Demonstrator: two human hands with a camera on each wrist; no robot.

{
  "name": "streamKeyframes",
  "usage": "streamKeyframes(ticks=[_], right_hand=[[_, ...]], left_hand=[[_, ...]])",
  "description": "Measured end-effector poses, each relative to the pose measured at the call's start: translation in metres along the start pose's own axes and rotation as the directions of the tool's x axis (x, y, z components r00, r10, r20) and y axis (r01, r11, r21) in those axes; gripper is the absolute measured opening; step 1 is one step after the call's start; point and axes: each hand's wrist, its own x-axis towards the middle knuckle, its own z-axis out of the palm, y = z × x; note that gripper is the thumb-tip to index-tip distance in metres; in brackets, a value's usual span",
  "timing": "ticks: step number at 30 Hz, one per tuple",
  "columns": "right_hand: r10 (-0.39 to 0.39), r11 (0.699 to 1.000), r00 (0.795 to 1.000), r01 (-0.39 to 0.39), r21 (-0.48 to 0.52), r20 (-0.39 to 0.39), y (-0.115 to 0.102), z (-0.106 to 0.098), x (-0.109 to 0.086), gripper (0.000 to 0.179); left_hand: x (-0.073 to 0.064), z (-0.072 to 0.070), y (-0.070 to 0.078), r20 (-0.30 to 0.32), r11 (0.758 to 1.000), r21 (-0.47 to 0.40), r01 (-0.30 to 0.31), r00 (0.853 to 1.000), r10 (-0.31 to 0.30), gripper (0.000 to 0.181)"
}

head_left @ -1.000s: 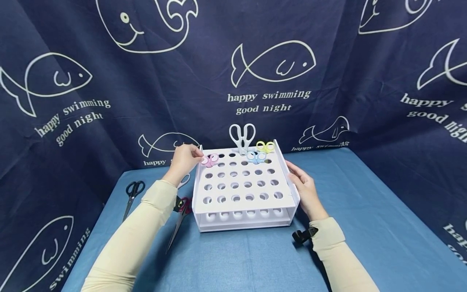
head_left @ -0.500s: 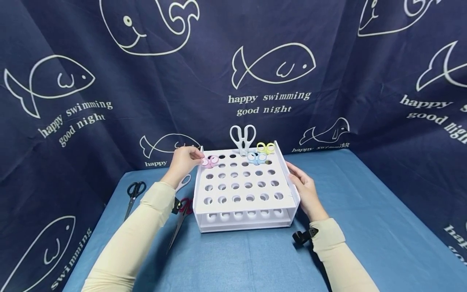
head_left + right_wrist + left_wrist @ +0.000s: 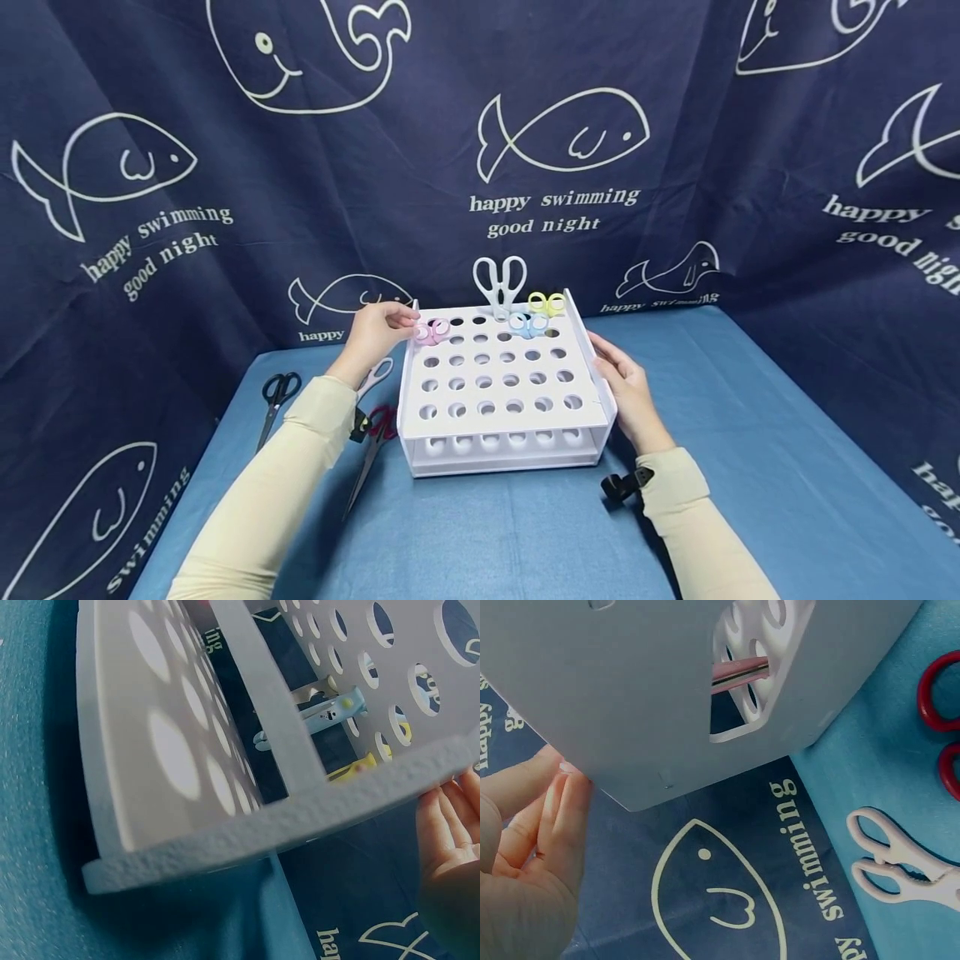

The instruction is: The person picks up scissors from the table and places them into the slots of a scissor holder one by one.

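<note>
A white rack (image 3: 471, 427) with rows of round holes stands at mid-table. Pink scissors (image 3: 432, 332) hang by their handles at its back left, blades down. My left hand (image 3: 375, 337) has its fingertips close together at the rack's back left edge, right beside the pink handle; I cannot tell whether they pinch anything. My right hand (image 3: 632, 387) rests with mostly straight fingers against the rack's right side panel (image 3: 352, 787). Blue scissors (image 3: 528, 326), yellow scissors (image 3: 546, 303) and larger pale grey scissors (image 3: 500, 308) stand in the back rows.
Left of the rack on the blue tabletop (image 3: 510, 525) lie black scissors (image 3: 273, 406), red-handled scissors (image 3: 366, 462) and white-handled scissors (image 3: 922, 889). The left forearm partly covers them. A dark fish-print cloth (image 3: 420, 200) hangs close behind the rack.
My left wrist has shifted slightly left and down while its fingertips stay by the pink handle. The rack, the scissors and my right hand have not visibly moved.
</note>
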Motion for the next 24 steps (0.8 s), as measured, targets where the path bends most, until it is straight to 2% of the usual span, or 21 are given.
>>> streamKeyframes(ticks=[4, 15, 24], right_hand=[[-0.003, 1.000, 1.000, 0.003, 0.006, -0.003, 0.000, 0.000, 0.000, 0.051], [-0.005, 1.000, 1.000, 0.005, 0.005, -0.007, -0.001, 0.000, 0.000, 0.050], [0.005, 1.000, 1.000, -0.005, 0.001, -0.011, -0.002, 0.002, -0.001, 0.050]], left_hand=[[-0.001, 0.000, -0.006, -0.016, 0.999, -0.013, -0.031, 0.999, 0.031, 0.021], [-0.009, 0.000, -0.019, -0.073, 0.994, -0.100, -0.034, 0.997, 0.027, 0.023], [-0.019, -0.010, -0.033, -0.079, 0.987, -0.161, 0.017, 0.996, -0.030, 0.024]])
